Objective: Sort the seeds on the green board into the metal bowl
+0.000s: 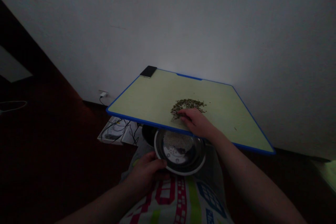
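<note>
On the pale tabletop (147,94) lies a loose patch of small dark grains or beans (187,104), spread in a rough arc. My right hand (195,120) rests at the near side of this patch, its fingers bent and touching the grains, with a gap between finger and thumb. Below the table's near edge, over my lap, is a round metal bowl (160,150). My left hand (151,168) grips its rim from the left, thumb on top. Pale contents, perhaps grains, and a few dark specks show inside the bowl; dim light hides their kind.
A dark phone or tablet (148,71) lies at the table's far left corner, near the wall (194,24). Under the table are a white box with cables (114,131) and a dark container (148,134). A plugged-in charger (103,95) is on the wall.
</note>
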`<state>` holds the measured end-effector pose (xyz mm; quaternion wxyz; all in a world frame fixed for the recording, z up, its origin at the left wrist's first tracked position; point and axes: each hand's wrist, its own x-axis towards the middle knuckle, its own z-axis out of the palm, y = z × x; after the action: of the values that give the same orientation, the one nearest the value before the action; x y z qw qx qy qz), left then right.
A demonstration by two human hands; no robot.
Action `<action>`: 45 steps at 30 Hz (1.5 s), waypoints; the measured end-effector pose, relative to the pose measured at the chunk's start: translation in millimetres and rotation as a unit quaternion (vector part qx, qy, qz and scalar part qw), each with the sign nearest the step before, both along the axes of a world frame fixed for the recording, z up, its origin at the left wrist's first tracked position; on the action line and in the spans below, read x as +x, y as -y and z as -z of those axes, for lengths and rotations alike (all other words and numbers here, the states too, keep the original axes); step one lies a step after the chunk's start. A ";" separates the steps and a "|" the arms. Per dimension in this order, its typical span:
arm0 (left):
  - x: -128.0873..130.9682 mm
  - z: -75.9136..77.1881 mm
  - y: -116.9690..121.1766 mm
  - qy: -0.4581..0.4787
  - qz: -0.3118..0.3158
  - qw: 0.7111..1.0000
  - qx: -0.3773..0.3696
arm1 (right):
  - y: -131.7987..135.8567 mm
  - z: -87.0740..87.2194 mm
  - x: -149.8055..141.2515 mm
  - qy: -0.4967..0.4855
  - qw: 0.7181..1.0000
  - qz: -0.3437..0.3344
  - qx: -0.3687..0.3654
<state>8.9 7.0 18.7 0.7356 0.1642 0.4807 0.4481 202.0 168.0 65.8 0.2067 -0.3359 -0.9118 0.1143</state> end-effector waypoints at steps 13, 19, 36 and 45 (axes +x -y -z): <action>-0.6 -1.2 -0.4 0.004 -0.002 1.000 0.001 | 0.1 -1.0 1.7 0.002 0.999 -0.045 0.001; -0.2 0.8 -3.9 0.008 0.006 1.000 0.012 | 3.0 -2.6 4.0 -0.019 0.999 -0.042 -0.012; 51.8 15.3 -60.5 0.064 0.069 0.995 0.041 | -1.5 -2.5 23.8 -0.143 0.986 0.064 -0.053; 88.4 45.2 -78.2 0.108 0.151 0.983 0.005 | -4.5 -5.1 39.5 -0.177 0.978 0.095 -0.048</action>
<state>97.3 85.1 -26.5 0.8417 0.1892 0.3659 0.3491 241.6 172.5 70.8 0.3583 -0.4053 -0.8182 0.1950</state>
